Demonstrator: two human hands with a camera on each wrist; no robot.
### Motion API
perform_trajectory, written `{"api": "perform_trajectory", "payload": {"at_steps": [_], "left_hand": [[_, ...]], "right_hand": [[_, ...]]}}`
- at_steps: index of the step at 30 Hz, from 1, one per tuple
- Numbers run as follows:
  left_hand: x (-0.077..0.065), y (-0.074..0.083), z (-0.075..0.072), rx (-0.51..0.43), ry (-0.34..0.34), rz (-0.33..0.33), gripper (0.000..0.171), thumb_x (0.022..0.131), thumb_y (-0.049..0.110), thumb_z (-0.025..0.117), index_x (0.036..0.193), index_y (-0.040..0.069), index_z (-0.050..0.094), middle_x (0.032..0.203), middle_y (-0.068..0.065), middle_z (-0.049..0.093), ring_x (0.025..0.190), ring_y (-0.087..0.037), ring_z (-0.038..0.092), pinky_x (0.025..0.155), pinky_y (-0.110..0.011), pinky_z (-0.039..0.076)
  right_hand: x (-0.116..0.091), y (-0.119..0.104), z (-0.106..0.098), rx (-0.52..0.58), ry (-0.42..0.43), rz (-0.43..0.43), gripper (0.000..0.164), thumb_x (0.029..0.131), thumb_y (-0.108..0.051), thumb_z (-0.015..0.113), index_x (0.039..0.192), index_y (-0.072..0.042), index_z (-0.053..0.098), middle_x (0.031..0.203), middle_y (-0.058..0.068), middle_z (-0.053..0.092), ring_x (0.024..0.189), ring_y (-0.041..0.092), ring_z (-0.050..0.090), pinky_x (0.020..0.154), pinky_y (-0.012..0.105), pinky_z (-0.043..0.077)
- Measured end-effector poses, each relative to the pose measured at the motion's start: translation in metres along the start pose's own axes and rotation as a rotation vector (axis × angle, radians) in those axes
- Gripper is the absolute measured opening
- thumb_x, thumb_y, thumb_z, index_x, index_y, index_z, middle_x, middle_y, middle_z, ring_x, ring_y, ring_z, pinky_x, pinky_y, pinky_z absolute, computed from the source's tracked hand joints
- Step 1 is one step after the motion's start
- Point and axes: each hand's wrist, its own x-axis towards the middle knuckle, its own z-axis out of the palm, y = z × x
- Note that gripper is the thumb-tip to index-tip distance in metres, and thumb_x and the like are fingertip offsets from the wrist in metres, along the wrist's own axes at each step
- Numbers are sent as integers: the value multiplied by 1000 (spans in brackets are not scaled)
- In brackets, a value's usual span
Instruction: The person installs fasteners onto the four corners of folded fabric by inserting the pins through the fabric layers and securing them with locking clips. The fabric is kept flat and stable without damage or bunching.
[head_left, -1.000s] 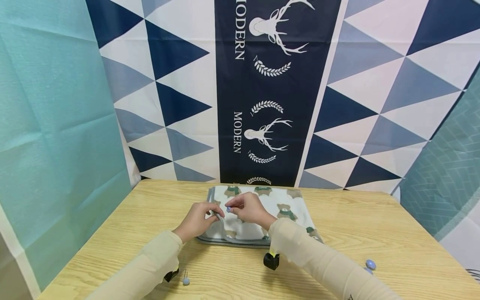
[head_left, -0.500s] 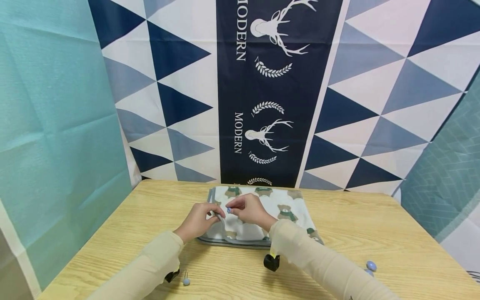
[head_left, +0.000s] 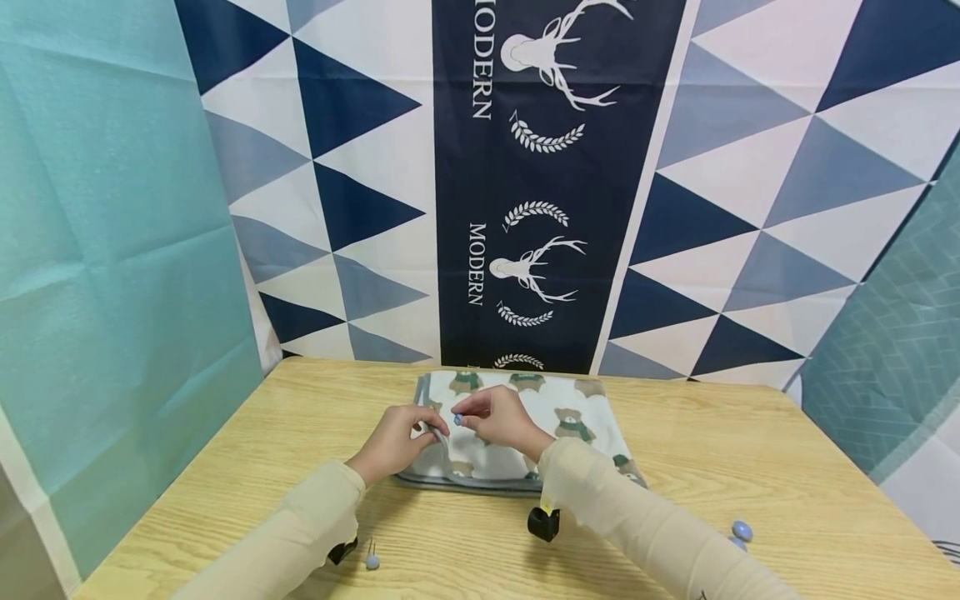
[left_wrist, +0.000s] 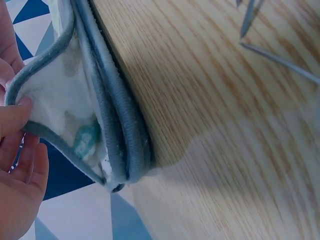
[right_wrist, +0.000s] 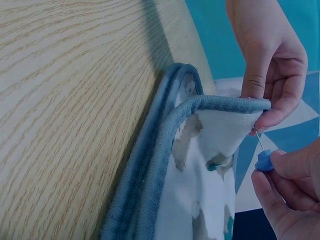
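Observation:
A folded white blanket (head_left: 517,442) with bear prints and grey-blue edging lies on the table. My left hand (head_left: 397,442) pinches its near-left corner between thumb and fingers, lifting that corner off the layers below. Beside it, my right hand (head_left: 498,417) pinches a small blue-headed pin (right_wrist: 264,161) between thumb and fingertips. In the right wrist view, the pin's thin metal shaft points up to the underside of the raised corner, close to the left fingertips; whether its tip enters the cloth is unclear. The left wrist view shows the blanket's edging (left_wrist: 50,135) bent around the left thumb.
Nearer the front of the wooden table (head_left: 450,550) lies a light-blue disc with two upright metal prongs (head_left: 372,562), by the left forearm. Two blue oval pieces (head_left: 741,531) lie right of the right forearm. A patterned cloth (head_left: 525,183) hangs behind the table.

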Motion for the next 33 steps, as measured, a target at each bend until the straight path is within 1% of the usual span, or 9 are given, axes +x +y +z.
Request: {"api": "perform_trajectory", "payload": {"at_steps": [6, 9, 13, 16, 22, 29, 33], "left_hand": [[0, -1, 0, 6, 7, 16, 15, 84, 1, 69, 85, 15, 73, 90, 2, 74, 89, -16, 66, 76, -30, 53], [1, -1, 0, 2, 2, 15, 15, 85, 2, 69, 85, 16, 73, 90, 2, 74, 90, -16, 66, 76, -31, 53], [0, -1, 0, -9, -4, 16, 15, 85, 2, 69, 85, 16, 73, 90, 2, 74, 90, -17, 66, 77, -37, 54], [0, -1, 0, -12, -7, 17, 14, 84, 2, 69, 85, 15, 73, 90, 2, 74, 90, -17, 66, 77, -39, 54], [0, -1, 0, -10, -1, 20, 14, 85, 3, 69, 84, 16, 73, 90, 2, 74, 90, -17, 66, 77, -39, 54], [1, 0, 0, -1, -5, 18, 11, 86, 3, 68, 86, 13, 73, 90, 2, 74, 91, -18, 66, 77, -35, 53], [1, 1, 0, -1, -10, 9, 11, 86, 3, 68, 87, 12, 74, 91, 2, 74, 91, -18, 66, 77, -36, 54]], "right_hand": [[0, 0, 0, -8, -3, -4, 13, 82, -3, 72, 95, -2, 76, 93, 12, 76, 84, 22, 73, 69, 21, 57], [0, 1, 1, -12, 0, 3, 12, 83, -3, 72, 94, -4, 76, 92, 11, 76, 84, 20, 73, 69, 21, 57], [0, 1, 2, -16, 4, 3, 12, 83, -3, 72, 94, -4, 76, 92, 11, 76, 83, 19, 73, 69, 21, 57], [0, 0, 2, -18, 5, 1, 12, 83, -3, 72, 94, -5, 76, 92, 11, 76, 83, 20, 73, 69, 19, 56], [0, -1, 1, -10, 2, 19, 13, 84, -5, 71, 96, -3, 76, 92, 11, 76, 84, 20, 73, 66, 17, 54], [0, -2, 1, 1, -15, 26, 13, 85, -4, 70, 97, -2, 75, 93, 11, 76, 82, 17, 71, 66, 19, 54], [0, -1, 2, -7, -12, 32, 13, 84, -3, 70, 96, -2, 76, 93, 11, 76, 83, 17, 71, 67, 19, 54]]}}
